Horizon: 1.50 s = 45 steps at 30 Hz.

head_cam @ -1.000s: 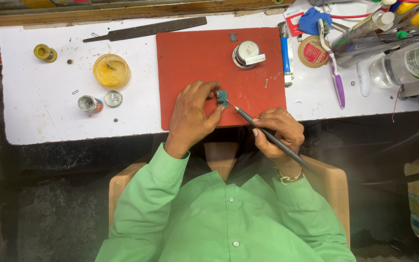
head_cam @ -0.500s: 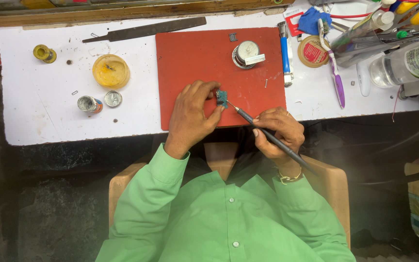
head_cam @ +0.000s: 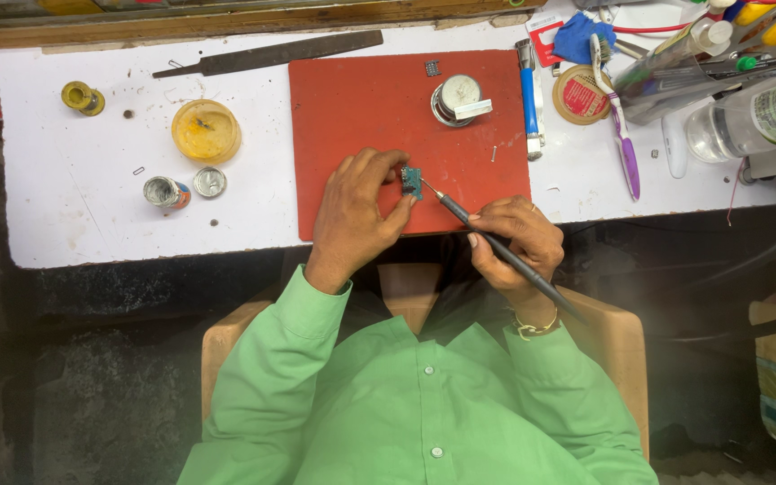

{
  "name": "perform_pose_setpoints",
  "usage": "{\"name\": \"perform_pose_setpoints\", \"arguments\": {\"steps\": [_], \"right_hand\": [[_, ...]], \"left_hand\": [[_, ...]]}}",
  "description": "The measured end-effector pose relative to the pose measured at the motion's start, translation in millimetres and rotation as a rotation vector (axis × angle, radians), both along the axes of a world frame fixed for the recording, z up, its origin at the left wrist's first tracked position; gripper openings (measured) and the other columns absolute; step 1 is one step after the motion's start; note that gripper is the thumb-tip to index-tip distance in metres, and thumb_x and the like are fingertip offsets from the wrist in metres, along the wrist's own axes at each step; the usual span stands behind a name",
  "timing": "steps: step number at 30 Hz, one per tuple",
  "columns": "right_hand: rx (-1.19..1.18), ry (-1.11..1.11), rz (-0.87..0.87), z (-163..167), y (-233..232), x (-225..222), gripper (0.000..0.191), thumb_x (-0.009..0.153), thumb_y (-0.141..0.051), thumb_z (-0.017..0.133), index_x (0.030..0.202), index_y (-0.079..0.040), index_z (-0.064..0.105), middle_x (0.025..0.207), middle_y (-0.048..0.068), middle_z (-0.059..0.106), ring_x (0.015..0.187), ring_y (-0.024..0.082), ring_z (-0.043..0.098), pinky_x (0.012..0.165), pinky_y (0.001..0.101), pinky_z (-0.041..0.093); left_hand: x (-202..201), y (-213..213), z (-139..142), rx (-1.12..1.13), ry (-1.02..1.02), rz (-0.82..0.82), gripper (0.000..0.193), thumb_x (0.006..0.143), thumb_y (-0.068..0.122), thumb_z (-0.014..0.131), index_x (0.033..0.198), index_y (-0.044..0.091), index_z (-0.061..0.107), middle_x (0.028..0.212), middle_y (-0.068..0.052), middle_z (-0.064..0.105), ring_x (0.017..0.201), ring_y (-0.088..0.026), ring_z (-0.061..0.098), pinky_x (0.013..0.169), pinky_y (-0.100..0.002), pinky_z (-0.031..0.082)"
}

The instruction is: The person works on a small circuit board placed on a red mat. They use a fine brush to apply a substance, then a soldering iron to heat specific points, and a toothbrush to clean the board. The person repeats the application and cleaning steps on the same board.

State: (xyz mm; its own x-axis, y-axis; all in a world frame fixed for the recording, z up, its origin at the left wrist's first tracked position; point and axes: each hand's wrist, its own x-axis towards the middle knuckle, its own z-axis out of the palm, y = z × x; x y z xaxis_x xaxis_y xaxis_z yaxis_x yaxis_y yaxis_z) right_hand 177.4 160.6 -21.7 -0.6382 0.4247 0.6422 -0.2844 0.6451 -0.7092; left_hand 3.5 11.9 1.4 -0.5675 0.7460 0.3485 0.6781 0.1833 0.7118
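A slim dark pen-shaped soldering iron [head_cam: 496,247] was gripped in the closed right hand [head_cam: 514,242], low centre. Its tip was set against a small green circuit board [head_cam: 411,181], pinched between the left hand's [head_cam: 357,216] fingertips. Both were held over a red rectangular mat [head_cam: 361,108], with a round solder spool [head_cam: 456,97] lying beyond.

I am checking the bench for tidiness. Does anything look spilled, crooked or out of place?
Mostly no. The left hand pinches a small green circuit board over the red mat, and the right hand holds a thin dark tool to it. Only a tiny screw lies loose on the mat.
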Motion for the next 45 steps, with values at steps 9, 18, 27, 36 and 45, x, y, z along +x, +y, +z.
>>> {"name": "perform_pose_setpoints", "arguments": {"steps": [9, 18, 27, 36, 45], "right_hand": [[0.023, -0.012, -0.028, 2.1, -0.5, -1.7, 0.017, 0.081, 0.001, 0.077, 0.098, 0.002, 0.073, 0.089, 0.014, 0.072, 0.082, 0.022, 0.069, 0.074, 0.0296, 0.054], [-0.004, -0.006, -0.008, 0.5, 0.7, -0.1, 0.018, 0.079, 0.002, 0.076, 0.097, 0.003, 0.073, 0.090, 0.015, 0.072, 0.082, 0.022, 0.069, 0.073, 0.0296, 0.054], [-0.013, 0.018, 0.025, -1.1, 2.1, 0.3, 0.017, 0.079, 0.001, 0.075, 0.096, 0.003, 0.072, 0.090, 0.016, 0.072, 0.085, 0.023, 0.070, 0.076, 0.0305, 0.056], [0.029, -0.014, -0.026, 3.8, 0.2, -2.7, 0.017, 0.081, 0.001, 0.077, 0.097, 0.003, 0.073, 0.088, 0.014, 0.072, 0.080, 0.022, 0.068, 0.073, 0.0305, 0.053], [0.022, -0.027, -0.040, 5.9, -0.5, -3.3, 0.017, 0.081, 0.001, 0.078, 0.097, 0.003, 0.073, 0.089, 0.014, 0.072, 0.081, 0.022, 0.068, 0.073, 0.0296, 0.053]], "left_hand": [[0.6, -0.6, -0.2, 0.000, 0.003, 0.001, 0.042, 0.082, 0.014, 0.077, 0.120, 0.006, 0.064, 0.103, -0.007, 0.064, 0.094, -0.025, 0.063, 0.089, -0.041, 0.049], [0.1, -0.5, -0.5, -0.006, -0.001, 0.001, 0.041, 0.082, 0.014, 0.077, 0.120, 0.006, 0.065, 0.103, -0.007, 0.064, 0.094, -0.025, 0.063, 0.089, -0.041, 0.049], [0.1, -0.5, -0.9, -0.008, -0.004, 0.002, 0.042, 0.082, 0.014, 0.077, 0.121, 0.006, 0.064, 0.103, -0.007, 0.065, 0.095, -0.024, 0.064, 0.090, -0.041, 0.049], [0.2, -0.2, -0.8, -0.009, -0.005, 0.002, 0.042, 0.081, 0.014, 0.078, 0.120, 0.006, 0.065, 0.103, -0.007, 0.065, 0.094, -0.024, 0.063, 0.088, -0.041, 0.049], [0.3, -0.3, -1.4, -0.004, 0.001, 0.002, 0.041, 0.081, 0.014, 0.078, 0.119, 0.006, 0.065, 0.102, -0.007, 0.064, 0.093, -0.025, 0.063, 0.088, -0.041, 0.049]]}}
